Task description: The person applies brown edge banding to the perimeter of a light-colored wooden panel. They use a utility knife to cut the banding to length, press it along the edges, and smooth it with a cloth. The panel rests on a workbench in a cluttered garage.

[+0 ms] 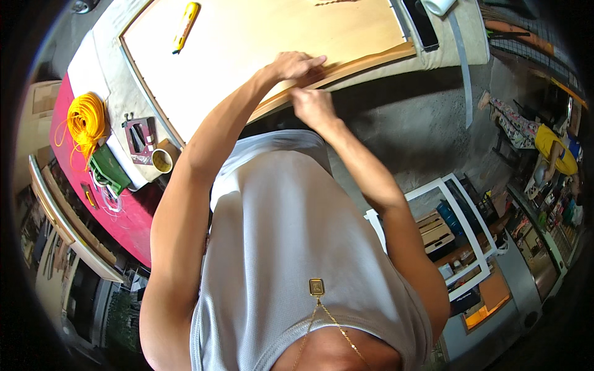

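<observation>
A large pale panel [247,37] lies on the padded table, with a brown strip [371,60] running along its near edge. Over that edge, my left hand [296,66] reaches in with a finger stretched to the right; its lower fingers are shadowed and blurred. Just nearer to me, my right hand [315,107] is closed, fingertips at the brown strip. What lies between its fingers is mostly hidden. A yellow utility knife [185,28] rests on the panel, beyond my left hand.
Left on the red surface [133,216] are a yellow cord coil [86,120], a dark staple gun [140,140], a tape roll [162,161] and a green pouch [110,170]. A black phone-like object [421,25] sits far right. White frames [458,235] stand behind; a person [550,148] is at right.
</observation>
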A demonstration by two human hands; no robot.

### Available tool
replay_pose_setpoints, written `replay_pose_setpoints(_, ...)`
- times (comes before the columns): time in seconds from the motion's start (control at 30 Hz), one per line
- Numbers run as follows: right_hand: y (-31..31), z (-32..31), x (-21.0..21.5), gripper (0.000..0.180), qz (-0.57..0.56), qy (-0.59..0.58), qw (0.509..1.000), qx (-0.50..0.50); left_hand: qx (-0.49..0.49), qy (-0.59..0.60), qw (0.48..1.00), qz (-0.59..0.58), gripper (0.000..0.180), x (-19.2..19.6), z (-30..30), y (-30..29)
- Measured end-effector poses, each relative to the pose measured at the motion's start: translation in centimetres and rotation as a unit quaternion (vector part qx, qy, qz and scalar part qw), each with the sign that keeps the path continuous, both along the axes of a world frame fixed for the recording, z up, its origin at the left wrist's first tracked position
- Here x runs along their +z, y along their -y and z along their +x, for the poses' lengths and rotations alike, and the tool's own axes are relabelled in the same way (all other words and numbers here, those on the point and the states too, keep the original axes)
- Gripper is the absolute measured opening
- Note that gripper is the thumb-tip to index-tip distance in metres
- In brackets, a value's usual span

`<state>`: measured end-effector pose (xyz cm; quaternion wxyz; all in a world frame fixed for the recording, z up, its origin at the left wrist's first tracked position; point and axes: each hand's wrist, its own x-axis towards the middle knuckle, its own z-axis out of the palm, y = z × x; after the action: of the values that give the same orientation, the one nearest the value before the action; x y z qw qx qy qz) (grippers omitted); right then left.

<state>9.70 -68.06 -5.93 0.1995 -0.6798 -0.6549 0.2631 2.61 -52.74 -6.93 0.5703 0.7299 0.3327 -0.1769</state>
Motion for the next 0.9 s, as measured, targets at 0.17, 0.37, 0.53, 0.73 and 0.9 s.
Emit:
replay_pose_setpoints(0.17,0.6,-14.0,-1.1,0.012,-0.004,-0.084,0.995,0.046,-0.062,0.006,0.996,0.061,0.077,0.0,0.3,-0.4)
replay_pose_setpoints(0.37,1.4,-27.5,-2.9,0.017,0.039,-0.106,0.992,0.059,-0.050,0.012,0.998,-0.033,0.071,0.8,-4.0,0.1)
replay_pose_setpoints(0.53,1.8,-33.1,-4.7,0.020,0.156,-0.149,0.975,0.045,-0.076,0.161,0.974,0.140,0.041,0.0,-10.2,1.6)
replay_pose_setpoints(0.73,2.8,-25.7,-0.4,0.016,-0.045,-0.160,0.971,0.171,-0.003,0.137,0.976,0.171,0.033,-0.5,-11.3,3.4)
replay_pose_setpoints(0.9,2.0,-6.2,4.3,0.013,0.055,0.030,0.998,0.032,0.041,0.069,0.968,0.239,0.030,0.4,-10.3,5.9)
